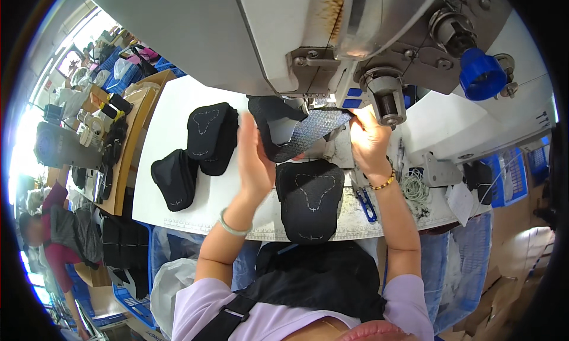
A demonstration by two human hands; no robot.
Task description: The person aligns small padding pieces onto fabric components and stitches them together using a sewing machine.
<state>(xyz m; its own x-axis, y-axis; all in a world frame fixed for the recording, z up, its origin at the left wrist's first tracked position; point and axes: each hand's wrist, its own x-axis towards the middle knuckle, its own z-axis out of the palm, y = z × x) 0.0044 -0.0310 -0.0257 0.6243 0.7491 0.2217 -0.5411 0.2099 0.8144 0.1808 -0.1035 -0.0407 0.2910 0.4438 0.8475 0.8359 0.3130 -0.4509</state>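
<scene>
A curved black and silver-grey fabric piece [308, 133], like a shoe upper, lies under the needle area of a sewing machine [314, 74]. My right hand [370, 141] has its fingers closed at the piece's right end, beside the machine head. Along the piece's left edge stands my left hand [255, 160], seen edge-on with its fingers stretched out. Just in front of me rests a stack of black padded pieces [310, 202] with white chalk outlines. Left of my left hand are a second black stack [210, 138] and a smaller black stack [176, 180].
Blue-handled thread snips [364, 205] lie near my right wrist, with a coil of pale cord [415, 187] further right. A ruler strip [379, 233] runs along the white table's front edge. Blue crates [510, 178] stand at the right. Another person [56, 228] is at the far left.
</scene>
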